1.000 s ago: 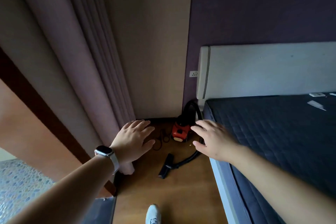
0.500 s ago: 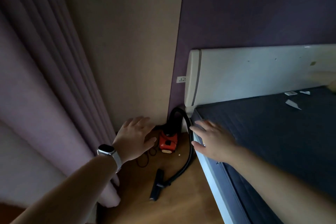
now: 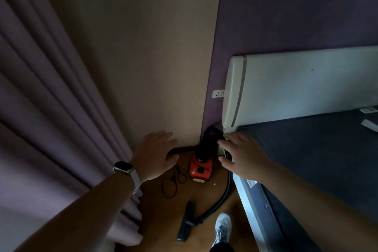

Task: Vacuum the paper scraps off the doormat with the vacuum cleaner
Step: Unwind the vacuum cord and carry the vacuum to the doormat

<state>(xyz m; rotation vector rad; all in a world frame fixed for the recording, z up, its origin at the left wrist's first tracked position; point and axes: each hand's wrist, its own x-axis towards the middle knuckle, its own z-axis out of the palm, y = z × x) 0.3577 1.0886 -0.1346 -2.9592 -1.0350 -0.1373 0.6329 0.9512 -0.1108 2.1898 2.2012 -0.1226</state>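
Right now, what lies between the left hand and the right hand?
Head view: the red vacuum cleaner, standing on the floor, shows between the left hand and the right hand; its black hose runs past the right hand.

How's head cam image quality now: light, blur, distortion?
Head view: dim and underexposed, darkest in the floor corner round the vacuum cleaner, whose black hose loses detail; left hand and right hand look slightly soft; wide-angle lens bows the curtain folds and headboard edge.
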